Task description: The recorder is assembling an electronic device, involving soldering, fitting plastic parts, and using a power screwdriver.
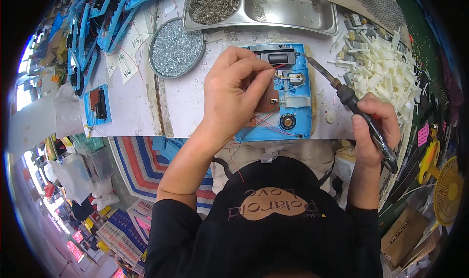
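A blue plastic housing (pixel 305 107) lies on the table in front of me, with a brown circuit board (pixel 267 103), a small motor (pixel 296 79) and a round black part (pixel 287 121) inside it. Over its left side, my left hand (pixel 229 89) is closed in a pinch, and a thin red wire (pixel 279 66) shows at the fingertips. My right hand (pixel 375 126) grips a soldering iron (pixel 350 98) by its black handle. The iron's tip points up and left, close to the housing's upper right edge. My left fingers partly cover the board.
Behind the housing, a metal tray (pixel 293 27) holds small springs, beside a round dish of screws (pixel 177 48). White plastic parts (pixel 381 77) are heaped at right. Blue housings with loose wires (pixel 100 21) pile up at the far left; a smaller blue piece (pixel 97 105) lies nearer.
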A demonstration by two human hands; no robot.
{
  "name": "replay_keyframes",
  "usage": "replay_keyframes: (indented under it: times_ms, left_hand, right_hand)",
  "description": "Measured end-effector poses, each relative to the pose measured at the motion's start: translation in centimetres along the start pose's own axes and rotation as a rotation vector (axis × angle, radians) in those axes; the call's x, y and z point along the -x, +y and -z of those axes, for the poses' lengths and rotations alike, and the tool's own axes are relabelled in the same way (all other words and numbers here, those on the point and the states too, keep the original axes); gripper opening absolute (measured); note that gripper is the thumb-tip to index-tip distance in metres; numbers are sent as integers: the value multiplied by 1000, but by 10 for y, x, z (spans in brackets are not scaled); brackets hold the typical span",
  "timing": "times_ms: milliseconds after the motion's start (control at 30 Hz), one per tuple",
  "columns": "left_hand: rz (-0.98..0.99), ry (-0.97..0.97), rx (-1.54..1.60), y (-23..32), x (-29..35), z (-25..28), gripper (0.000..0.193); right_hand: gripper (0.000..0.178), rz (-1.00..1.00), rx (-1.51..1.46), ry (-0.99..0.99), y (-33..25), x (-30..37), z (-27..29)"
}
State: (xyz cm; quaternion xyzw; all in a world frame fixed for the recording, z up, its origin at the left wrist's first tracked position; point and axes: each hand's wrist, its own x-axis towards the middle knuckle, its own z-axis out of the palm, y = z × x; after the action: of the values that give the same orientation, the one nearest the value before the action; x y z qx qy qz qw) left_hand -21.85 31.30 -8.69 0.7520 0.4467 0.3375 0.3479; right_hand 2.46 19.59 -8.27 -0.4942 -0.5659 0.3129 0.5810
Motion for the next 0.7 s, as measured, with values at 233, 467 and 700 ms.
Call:
replay_keyframes:
  times_ms: [233, 467, 700]
  left_hand:
    - [-18, 31, -45, -5, 1, -7, 6]
    - [-22, 42, -86, -6, 2, -7, 8]
    - [-72, 65, -100, -11, 4, -6, 8]
  right_hand:
    - [25, 91, 54, -69, 2, -3, -6]
    - [25, 160, 97, -134, 6, -8, -18]
    - [26, 233, 127, -171, 7, -14, -25]
